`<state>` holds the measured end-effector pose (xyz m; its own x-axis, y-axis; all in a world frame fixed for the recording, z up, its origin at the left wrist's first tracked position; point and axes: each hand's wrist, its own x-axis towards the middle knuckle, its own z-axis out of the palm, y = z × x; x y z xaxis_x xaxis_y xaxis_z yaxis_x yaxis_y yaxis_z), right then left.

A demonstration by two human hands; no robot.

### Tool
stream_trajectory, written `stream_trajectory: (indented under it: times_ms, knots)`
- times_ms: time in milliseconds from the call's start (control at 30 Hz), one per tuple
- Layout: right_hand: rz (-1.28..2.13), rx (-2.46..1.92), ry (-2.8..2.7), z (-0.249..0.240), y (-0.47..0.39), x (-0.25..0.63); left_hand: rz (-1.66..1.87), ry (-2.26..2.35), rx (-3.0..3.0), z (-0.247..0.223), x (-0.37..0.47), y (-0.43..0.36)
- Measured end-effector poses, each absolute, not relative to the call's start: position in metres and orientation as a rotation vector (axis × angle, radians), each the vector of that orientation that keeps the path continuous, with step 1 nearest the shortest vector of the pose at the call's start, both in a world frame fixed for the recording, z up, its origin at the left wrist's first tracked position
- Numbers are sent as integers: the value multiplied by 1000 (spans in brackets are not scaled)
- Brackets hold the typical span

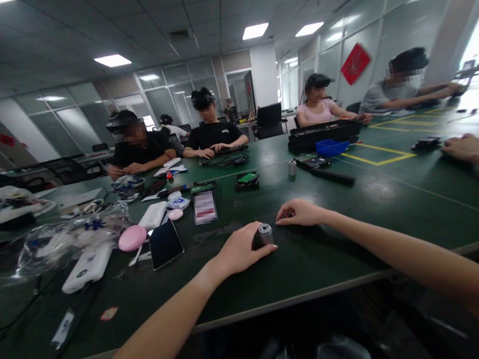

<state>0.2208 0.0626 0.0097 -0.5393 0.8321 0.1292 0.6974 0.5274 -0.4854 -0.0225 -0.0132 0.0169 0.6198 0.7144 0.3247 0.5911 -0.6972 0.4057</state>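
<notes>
A small silver metal cylinder [266,234], like a small motor with dark holes in its top face, stands upright on the green table. My left hand [241,249] curls around it from the left, thumb on the near side and fingers behind. Just right of the cylinder, and apart from it, is my right hand [302,213]. Its fingers are bent in with the tips drawn together; whatever may be between them is too small to make out. Farther back stands a similar silver cylinder [292,168], beside a circuit board [312,161].
Left of my hands lie a dark phone [166,244], a pink round case [132,238], a white power bank [88,267] and plastic bags. A green-topped board [246,181], black bar [332,175] and blue tray [332,147] lie beyond. Several people sit around; a co-worker's hand [466,151] is at right.
</notes>
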Motion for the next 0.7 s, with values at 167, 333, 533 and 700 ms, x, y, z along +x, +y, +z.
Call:
stream_trajectory:
  times_ms: [167, 333, 533, 700]
  knots:
    - [625, -1138, -2234, 12, 52, 206, 692, 1056, 2577, 17, -22, -13]
    - [734, -962, -2135, 22, 24, 183, 694, 1085, 2590, 14, -23, -12]
    - [737, -877, -2155, 26, 12, 176, 707, 1081, 2584, 12, -23, -10]
    - [638, -842, -2096, 22, 13, 174, 698, 1108, 2584, 11, -23, -10]
